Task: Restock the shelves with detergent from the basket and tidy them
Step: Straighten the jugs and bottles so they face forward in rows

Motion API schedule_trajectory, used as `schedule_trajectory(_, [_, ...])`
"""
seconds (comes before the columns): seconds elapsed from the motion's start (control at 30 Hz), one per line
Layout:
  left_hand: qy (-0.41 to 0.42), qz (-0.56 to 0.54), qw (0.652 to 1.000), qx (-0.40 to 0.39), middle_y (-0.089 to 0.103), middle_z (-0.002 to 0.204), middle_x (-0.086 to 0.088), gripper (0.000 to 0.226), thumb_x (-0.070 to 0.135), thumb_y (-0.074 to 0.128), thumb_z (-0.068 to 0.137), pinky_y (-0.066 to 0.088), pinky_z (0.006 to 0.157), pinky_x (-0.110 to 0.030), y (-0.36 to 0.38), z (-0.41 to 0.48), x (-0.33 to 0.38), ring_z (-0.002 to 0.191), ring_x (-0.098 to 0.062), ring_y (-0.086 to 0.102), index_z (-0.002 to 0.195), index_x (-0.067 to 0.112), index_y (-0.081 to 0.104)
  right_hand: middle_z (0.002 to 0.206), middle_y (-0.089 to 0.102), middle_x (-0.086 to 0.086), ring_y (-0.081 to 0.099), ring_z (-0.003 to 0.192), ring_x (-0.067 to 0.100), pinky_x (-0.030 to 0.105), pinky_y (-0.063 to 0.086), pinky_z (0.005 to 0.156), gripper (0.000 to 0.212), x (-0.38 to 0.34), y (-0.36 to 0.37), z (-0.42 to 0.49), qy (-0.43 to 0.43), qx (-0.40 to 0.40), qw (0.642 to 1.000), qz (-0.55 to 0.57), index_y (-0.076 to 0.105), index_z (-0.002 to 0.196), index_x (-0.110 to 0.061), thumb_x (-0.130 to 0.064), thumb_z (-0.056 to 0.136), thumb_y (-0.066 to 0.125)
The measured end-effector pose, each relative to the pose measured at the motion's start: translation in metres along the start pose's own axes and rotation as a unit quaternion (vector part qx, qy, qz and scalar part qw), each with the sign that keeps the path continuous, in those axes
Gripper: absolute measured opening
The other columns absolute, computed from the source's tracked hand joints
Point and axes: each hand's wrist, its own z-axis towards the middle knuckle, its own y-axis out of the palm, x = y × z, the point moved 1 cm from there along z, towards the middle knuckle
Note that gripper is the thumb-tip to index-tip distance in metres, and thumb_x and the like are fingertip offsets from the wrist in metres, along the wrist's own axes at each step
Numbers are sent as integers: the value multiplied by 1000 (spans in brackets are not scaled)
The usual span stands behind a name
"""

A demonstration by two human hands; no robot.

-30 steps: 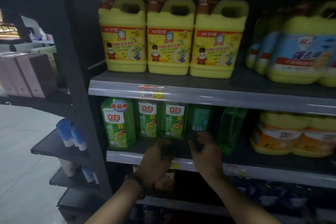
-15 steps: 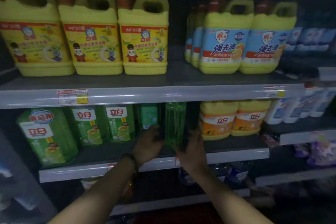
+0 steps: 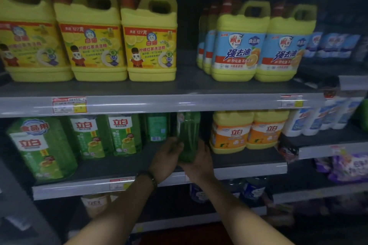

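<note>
A green detergent bottle stands edge-on on the middle shelf, its narrow side facing me. My left hand grips its lower left side and my right hand grips its lower right side. Left of it stand more green bottles, one of them turned with its back label out. Orange-labelled yellow jugs stand just to its right. The basket is out of view.
The upper shelf holds yellow jugs at left and blue-labelled yellow jugs at right. White bottles and purple packs fill the neighbouring rack at right. Lower shelves hold dim bottles.
The view has swung right along the shelves. Both hands have moved from the shelf front onto the edge-on green bottle and now clasp its base.
</note>
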Motion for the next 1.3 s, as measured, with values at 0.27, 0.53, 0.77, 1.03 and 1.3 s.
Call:
schedule_trajectory(0.27, [37, 50, 997, -45, 77, 124, 7, 37, 8, 69, 100, 56, 100, -29, -18, -5, -24, 117, -9, 72, 133, 23, 63, 111, 67, -5, 67, 99, 15, 34, 60, 75, 68, 10, -4, 11, 11, 13, 1000, 20, 51, 123, -23, -34, 71, 94])
schedule_trajectory(0.53, [43, 40, 998, 4, 71, 135, 8, 58, 20, 81, 90, 55, 107, -44, -28, 14, -26, 126, -12, 67, 141, 24, 53, 128, 68, -6, 65, 121, 15, 33, 57, 97, 62, 16, -12, 24, 19, -126, 991, 50, 54, 136, -27, -22, 84, 88])
schedule_trajectory(0.77, [44, 29, 999, -14, 76, 104, 31, 46, 0, 75, 93, 57, 82, -12, -19, 17, -24, 102, 11, 70, 118, 35, 57, 119, 74, -9, 70, 112, 12, 30, 60, 91, 51, 17, -4, 23, -13, -36, 999, -22, 63, 132, -30, -23, 87, 85])
schedule_trajectory(1.03, [101, 68, 993, 5, 72, 133, 7, 56, 13, 80, 89, 56, 107, -47, -14, 4, -10, 125, -12, 68, 140, 27, 61, 104, 80, -5, 73, 92, 7, 17, 53, 72, 24, 7, -13, 10, -24, 14, 999, -17, 77, 120, -23, -34, 100, 71])
schedule_trajectory(1.3, [96, 116, 988, 34, 57, 145, 10, 69, 33, 78, 92, 50, 113, -43, -40, -30, -33, 137, -10, 55, 151, 43, 45, 102, 83, -8, 77, 91, 4, 34, 64, 81, 32, -7, -2, 5, -40, -40, 998, -2, 82, 116, -27, -50, 95, 74])
